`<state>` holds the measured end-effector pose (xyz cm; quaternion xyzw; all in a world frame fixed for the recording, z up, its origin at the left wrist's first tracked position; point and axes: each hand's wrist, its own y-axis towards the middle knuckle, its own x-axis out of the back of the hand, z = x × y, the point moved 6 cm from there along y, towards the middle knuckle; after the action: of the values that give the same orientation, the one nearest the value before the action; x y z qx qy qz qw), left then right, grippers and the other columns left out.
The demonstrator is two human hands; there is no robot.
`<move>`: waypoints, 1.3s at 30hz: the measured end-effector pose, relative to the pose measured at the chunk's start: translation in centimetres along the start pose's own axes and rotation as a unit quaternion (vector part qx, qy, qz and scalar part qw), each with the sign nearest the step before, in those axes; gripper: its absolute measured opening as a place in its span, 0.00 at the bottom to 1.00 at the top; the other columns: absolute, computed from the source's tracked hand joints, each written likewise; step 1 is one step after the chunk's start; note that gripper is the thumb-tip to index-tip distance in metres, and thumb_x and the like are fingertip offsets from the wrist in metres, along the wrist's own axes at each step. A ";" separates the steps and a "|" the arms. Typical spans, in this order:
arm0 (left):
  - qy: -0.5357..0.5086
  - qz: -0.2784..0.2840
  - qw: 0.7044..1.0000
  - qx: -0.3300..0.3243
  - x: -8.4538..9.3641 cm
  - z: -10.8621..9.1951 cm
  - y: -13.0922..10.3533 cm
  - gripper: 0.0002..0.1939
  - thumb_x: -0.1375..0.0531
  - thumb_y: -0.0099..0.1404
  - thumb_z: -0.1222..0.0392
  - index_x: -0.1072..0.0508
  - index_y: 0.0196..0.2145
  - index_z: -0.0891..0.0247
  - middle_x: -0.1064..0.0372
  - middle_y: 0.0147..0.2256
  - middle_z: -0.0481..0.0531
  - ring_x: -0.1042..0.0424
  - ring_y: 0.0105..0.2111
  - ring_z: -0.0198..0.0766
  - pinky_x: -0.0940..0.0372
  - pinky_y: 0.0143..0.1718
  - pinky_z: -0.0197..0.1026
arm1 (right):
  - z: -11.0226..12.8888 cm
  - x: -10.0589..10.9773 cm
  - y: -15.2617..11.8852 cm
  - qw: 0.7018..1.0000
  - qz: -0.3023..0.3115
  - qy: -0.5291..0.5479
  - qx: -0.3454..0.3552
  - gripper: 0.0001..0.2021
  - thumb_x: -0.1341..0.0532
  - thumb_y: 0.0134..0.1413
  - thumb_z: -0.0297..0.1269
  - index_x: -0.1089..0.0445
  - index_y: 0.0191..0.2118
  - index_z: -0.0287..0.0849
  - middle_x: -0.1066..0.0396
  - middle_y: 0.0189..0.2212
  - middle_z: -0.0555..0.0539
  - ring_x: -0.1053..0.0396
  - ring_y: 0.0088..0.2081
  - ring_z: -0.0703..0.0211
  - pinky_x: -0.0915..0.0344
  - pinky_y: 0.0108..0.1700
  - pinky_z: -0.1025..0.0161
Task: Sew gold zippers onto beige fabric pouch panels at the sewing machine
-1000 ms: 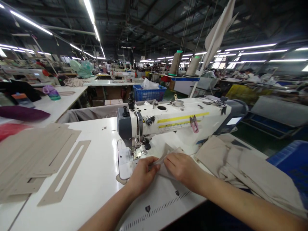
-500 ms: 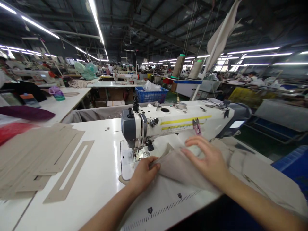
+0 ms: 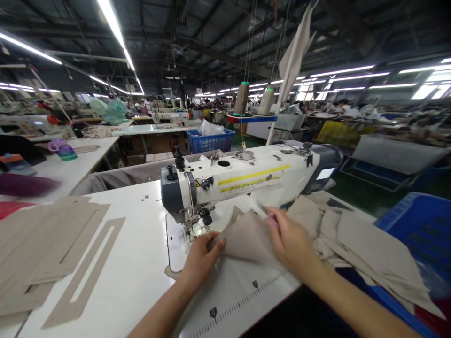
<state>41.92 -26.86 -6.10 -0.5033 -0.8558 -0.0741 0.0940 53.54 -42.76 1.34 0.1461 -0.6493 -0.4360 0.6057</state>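
My left hand (image 3: 201, 257) pinches the edge of a grey-beige fabric piece (image 3: 246, 237) just in front of the needle area of the sewing machine (image 3: 253, 164). The piece is folded or layered and slants up from the table on the right. My right hand (image 3: 294, 241) is closed on a pair of thread snips (image 3: 273, 221) with pink handles. Their blades, blurred by motion, point up and left beside the machine's body. The right fingers are close to the right part of the fabric; whether they touch it I cannot tell.
Flat beige pieces (image 3: 38, 249) are stacked at left, beside a slotted strip (image 3: 82, 274). More cut fabric pieces (image 3: 373, 244) pile up at right, near a blue basket (image 3: 419, 225). Thread cones (image 3: 241, 99) stand behind the machine. A ruler scale (image 3: 234, 300) runs along the table's front.
The snips hung on the machine's front; my right hand has taken them off and holds them. My left hand keeps its pinch on the fabric. The view has turned slightly right.
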 end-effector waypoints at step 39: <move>0.030 -0.015 0.999 -0.003 0.0 -0.6 -0.2 0.18 0.47 0.60 0.46 0.32 0.25 0.65 0.38 0.22 0.47 0.38 0.25 0.36 0.44 0.28 0.37 | 4.2 -3.5 -4.1 0.993 0.022 0.101 0.053 0.11 0.49 0.63 0.36 0.36 0.48 0.41 0.30 0.31 0.46 0.32 0.32 0.56 0.38 0.36 0.58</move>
<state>41.82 -27.09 -5.48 -0.4881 -0.8598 -0.0936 0.1170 49.12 -40.95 -3.55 0.2067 -0.6103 -0.3707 0.6689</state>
